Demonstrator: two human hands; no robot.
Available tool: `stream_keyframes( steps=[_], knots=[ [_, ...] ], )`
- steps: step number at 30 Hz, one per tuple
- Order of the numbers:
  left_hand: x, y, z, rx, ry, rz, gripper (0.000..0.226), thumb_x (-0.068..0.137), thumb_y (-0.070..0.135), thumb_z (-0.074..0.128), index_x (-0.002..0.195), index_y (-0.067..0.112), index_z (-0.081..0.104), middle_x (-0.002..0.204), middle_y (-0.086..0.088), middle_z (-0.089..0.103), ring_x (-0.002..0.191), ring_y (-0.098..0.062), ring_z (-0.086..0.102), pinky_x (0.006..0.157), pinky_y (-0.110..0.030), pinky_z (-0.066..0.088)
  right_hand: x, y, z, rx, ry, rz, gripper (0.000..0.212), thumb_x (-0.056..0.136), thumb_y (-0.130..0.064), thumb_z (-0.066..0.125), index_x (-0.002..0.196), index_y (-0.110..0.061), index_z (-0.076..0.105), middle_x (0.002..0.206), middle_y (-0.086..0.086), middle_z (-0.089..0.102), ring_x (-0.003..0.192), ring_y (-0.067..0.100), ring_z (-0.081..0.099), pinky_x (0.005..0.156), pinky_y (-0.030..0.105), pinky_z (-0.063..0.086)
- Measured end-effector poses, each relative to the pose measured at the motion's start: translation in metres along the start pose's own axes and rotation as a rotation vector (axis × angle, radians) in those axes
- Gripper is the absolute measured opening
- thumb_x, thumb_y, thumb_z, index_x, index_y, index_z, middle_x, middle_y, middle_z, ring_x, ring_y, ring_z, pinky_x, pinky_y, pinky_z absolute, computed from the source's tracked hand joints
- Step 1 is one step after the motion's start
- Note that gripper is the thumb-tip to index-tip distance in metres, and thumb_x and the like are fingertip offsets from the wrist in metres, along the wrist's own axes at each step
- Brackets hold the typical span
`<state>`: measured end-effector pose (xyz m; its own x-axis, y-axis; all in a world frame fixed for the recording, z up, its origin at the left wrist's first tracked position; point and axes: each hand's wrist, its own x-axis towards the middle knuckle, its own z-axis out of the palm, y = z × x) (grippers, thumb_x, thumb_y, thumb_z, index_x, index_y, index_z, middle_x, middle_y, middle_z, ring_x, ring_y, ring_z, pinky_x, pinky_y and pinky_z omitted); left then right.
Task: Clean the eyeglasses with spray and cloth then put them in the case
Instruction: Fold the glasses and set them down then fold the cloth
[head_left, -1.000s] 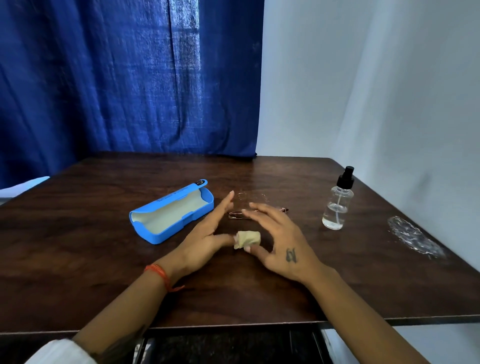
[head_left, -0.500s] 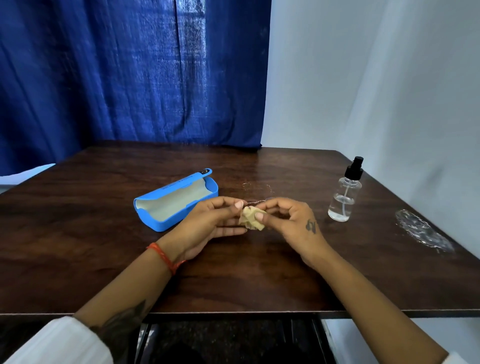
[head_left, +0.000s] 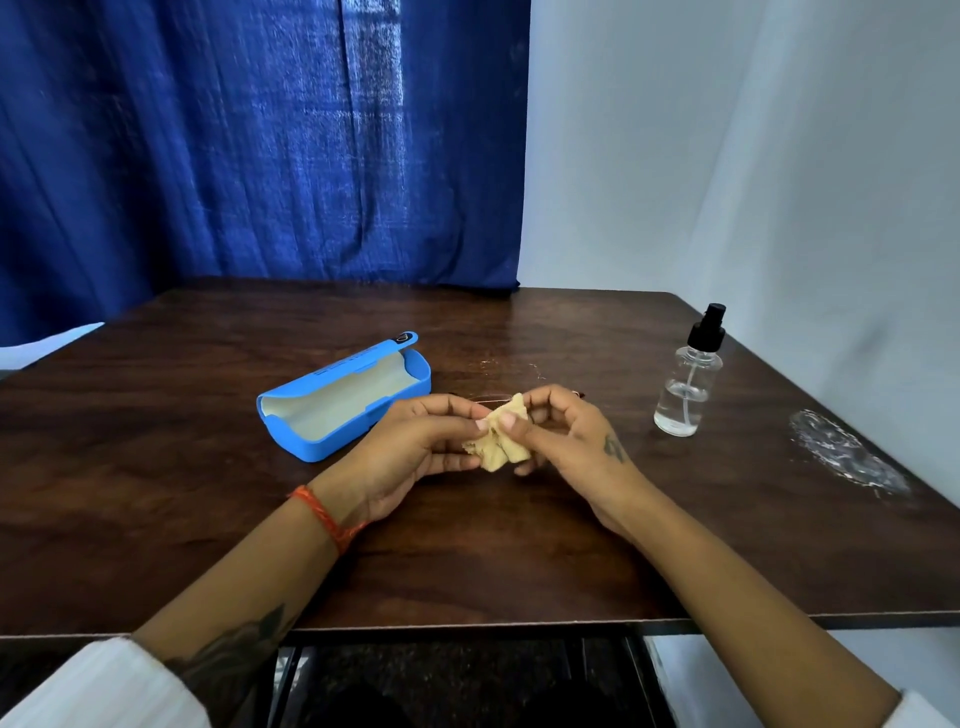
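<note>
Dark wooden counter (head_left: 156, 467) before a blue curtain (head_left: 260, 140): left hand (head_left: 415, 447) and right hand (head_left: 566, 441) pinch a crumpled beige cloth (head_left: 501, 441) between them; opening it flat would wipe best. Eyeglasses (head_left: 491, 399) lie just behind, beside the open blue case (head_left: 345, 400); a spray bottle (head_left: 688, 376) stands right.

A dark brown wood-grain bench (head_left: 208, 467) fills the lower half of the view, its near edge running straight across. Behind it hangs a deep blue curtain (head_left: 260, 145) in loose vertical folds, with daylight glowing through the weave near its middle. To the right stand 2 plain pale walls (head_left: 727, 156), meeting in a soft corner. Below the bench edge lies dark speckled floor (head_left: 441, 675).
</note>
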<state>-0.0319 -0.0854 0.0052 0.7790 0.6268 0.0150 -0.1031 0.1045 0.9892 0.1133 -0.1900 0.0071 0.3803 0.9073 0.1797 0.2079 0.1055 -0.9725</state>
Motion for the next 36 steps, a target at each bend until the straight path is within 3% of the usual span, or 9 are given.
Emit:
stream_keyframes(
  steps=[6, 9, 13, 18, 22, 27, 30, 33, 36],
  knots=[
    [-0.001, 0.006, 0.000, -0.089, -0.036, -0.026, 0.028, 0.084, 0.001, 0.044, 0.079, 0.014, 0.069, 0.081, -0.004, 0.074, 0.077, -0.014, 0.070, 0.066, -0.026, 0.058, 0.001, -0.001, -0.007, 0.245, -0.003, 0.137, 0.012, 0.089, -0.005, 0.057, 0.096, -0.014, 0.061, 0.079, 0.008, 0.073, 0.063, 0.014, 0.069, 0.047, 0.020, 0.054],
    [0.000, 0.006, 0.001, -0.139, -0.044, -0.021, 0.027, 0.085, -0.001, 0.042, 0.082, 0.010, 0.066, 0.081, -0.007, 0.074, 0.075, -0.015, 0.070, 0.066, -0.027, 0.058, 0.002, -0.004, -0.006, 0.266, -0.007, 0.161, 0.012, 0.094, -0.022, 0.051, 0.093, -0.016, 0.061, 0.083, 0.013, 0.072, 0.059, 0.018, 0.069, 0.045, 0.022, 0.054],
    [-0.002, 0.005, 0.001, -0.091, -0.030, -0.004, 0.026, 0.084, -0.004, 0.043, 0.085, 0.010, 0.065, 0.077, -0.005, 0.074, 0.072, -0.014, 0.070, 0.061, -0.024, 0.057, -0.001, -0.009, -0.003, 0.229, -0.097, 0.195, 0.045, 0.072, -0.050, 0.064, 0.097, -0.011, 0.061, 0.085, 0.013, 0.071, 0.061, 0.018, 0.067, 0.048, 0.025, 0.055],
    [-0.003, 0.004, 0.002, -0.024, 0.022, 0.016, 0.028, 0.082, -0.008, 0.047, 0.080, 0.010, 0.067, 0.076, -0.006, 0.071, 0.069, -0.013, 0.068, 0.057, -0.022, 0.055, 0.000, -0.005, -0.005, 0.147, 0.005, 0.208, 0.013, 0.084, -0.002, 0.064, 0.097, -0.006, 0.063, 0.090, 0.013, 0.067, 0.067, 0.016, 0.068, 0.051, 0.026, 0.058],
    [-0.003, 0.007, 0.000, 0.022, 0.080, 0.062, 0.029, 0.082, -0.008, 0.047, 0.079, 0.013, 0.067, 0.084, -0.008, 0.067, 0.073, -0.014, 0.065, 0.056, -0.021, 0.054, 0.000, -0.006, -0.010, 0.190, 0.015, 0.230, 0.028, 0.088, 0.004, 0.049, 0.097, -0.017, 0.066, 0.095, 0.016, 0.066, 0.070, 0.018, 0.068, 0.053, 0.033, 0.060],
    [-0.006, 0.009, 0.002, 0.068, 0.089, 0.073, 0.039, 0.081, -0.007, 0.042, 0.066, 0.013, 0.071, 0.077, -0.005, 0.072, 0.076, -0.015, 0.065, 0.060, -0.022, 0.055, 0.000, -0.010, -0.011, 0.322, -0.084, 0.242, 0.022, 0.094, -0.026, 0.049, 0.097, -0.015, 0.067, 0.093, 0.013, 0.067, 0.076, 0.022, 0.067, 0.056, 0.032, 0.058],
    [-0.007, 0.010, 0.003, 0.059, 0.031, 0.069, 0.030, 0.078, 0.007, 0.045, 0.068, 0.013, 0.073, 0.077, -0.005, 0.073, 0.077, -0.017, 0.065, 0.067, -0.026, 0.054, -0.001, -0.008, -0.006, 0.207, -0.111, 0.244, 0.034, 0.071, -0.045, 0.068, 0.079, -0.013, 0.062, 0.083, 0.007, 0.063, 0.078, 0.017, 0.065, 0.058, 0.030, 0.057],
    [-0.009, 0.011, 0.005, 0.073, 0.051, 0.112, 0.012, 0.068, 0.024, 0.067, 0.064, 0.013, 0.072, 0.069, 0.001, 0.069, 0.072, -0.014, 0.062, 0.064, -0.026, 0.050, -0.001, -0.005, -0.006, 0.156, -0.062, 0.183, 0.022, 0.074, -0.012, 0.075, 0.072, -0.010, 0.054, 0.078, 0.009, 0.050, 0.072, 0.015, 0.061, 0.056, 0.028, 0.059],
    [-0.010, 0.011, 0.006, 0.100, 0.101, 0.154, 0.018, 0.059, 0.031, 0.073, 0.062, 0.014, 0.069, 0.061, 0.004, 0.066, 0.065, -0.011, 0.059, 0.059, -0.020, 0.047, 0.000, -0.004, -0.010, 0.203, 0.027, 0.198, 0.021, 0.079, 0.012, 0.060, 0.079, -0.008, 0.056, 0.091, 0.014, 0.053, 0.075, 0.020, 0.063, 0.053, 0.028, 0.059]
  ],
)
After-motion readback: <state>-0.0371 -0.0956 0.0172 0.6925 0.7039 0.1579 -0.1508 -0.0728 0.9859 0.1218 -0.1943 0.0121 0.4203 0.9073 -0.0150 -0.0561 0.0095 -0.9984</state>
